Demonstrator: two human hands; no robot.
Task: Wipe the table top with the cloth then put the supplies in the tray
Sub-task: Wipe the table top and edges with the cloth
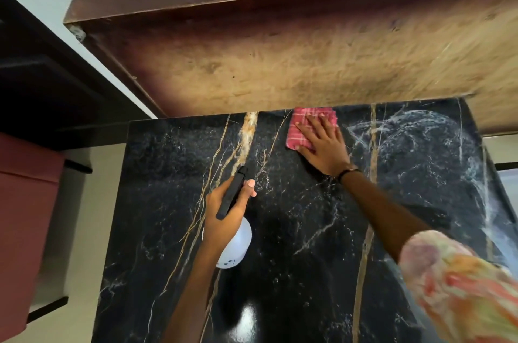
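Note:
A black marble table top [294, 230] with gold and white veins fills the lower view. My right hand [322, 146] lies flat, fingers spread, pressing a folded red checked cloth [301, 124] onto the table near its far edge. My left hand [224, 211] grips a spray bottle [235, 241] with a white body and a black trigger head, held above the table's left middle. Wet smear marks [414, 135] show on the far right of the top. No tray is in view.
A wooden shelf or board [280, 57] hangs over the table's far edge. A dark cabinet [42, 76] stands at the left, with a reddish box [25, 202] below it. Pale floor shows left of the table.

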